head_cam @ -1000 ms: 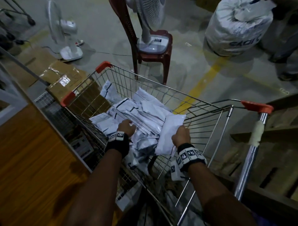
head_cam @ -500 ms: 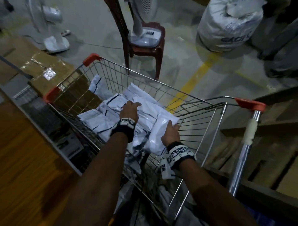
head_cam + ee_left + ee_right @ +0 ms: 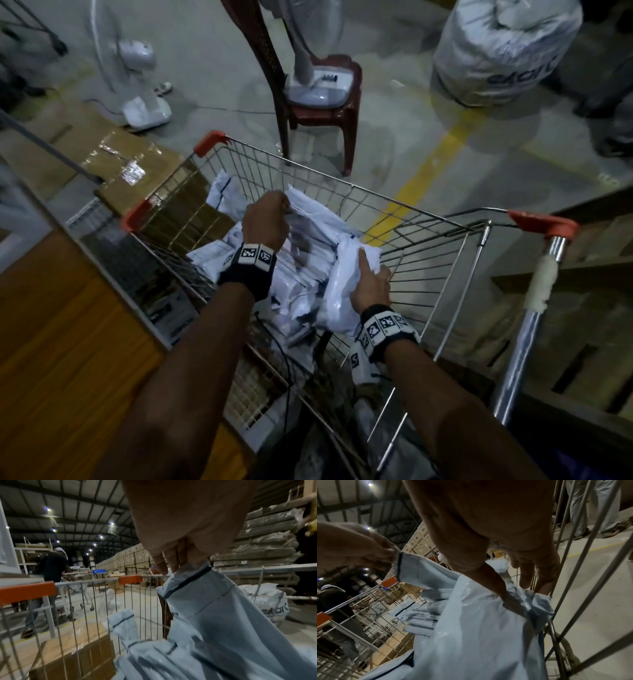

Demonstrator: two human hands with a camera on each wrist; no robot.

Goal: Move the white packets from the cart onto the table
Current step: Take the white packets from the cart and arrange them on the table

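Fingers (image 3: pixel 173 561) pinching packet's (image 3: pixel 223 615) black-striped edge, hidden from head view.

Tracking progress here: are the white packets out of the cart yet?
Still in. The white packets lie heaped inside the cart, gripped by the left hand and right hand.

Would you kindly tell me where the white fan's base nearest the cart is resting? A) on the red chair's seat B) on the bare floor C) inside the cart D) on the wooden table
A: the white fan's base sits on the red chair's seat, just beyond the cart.
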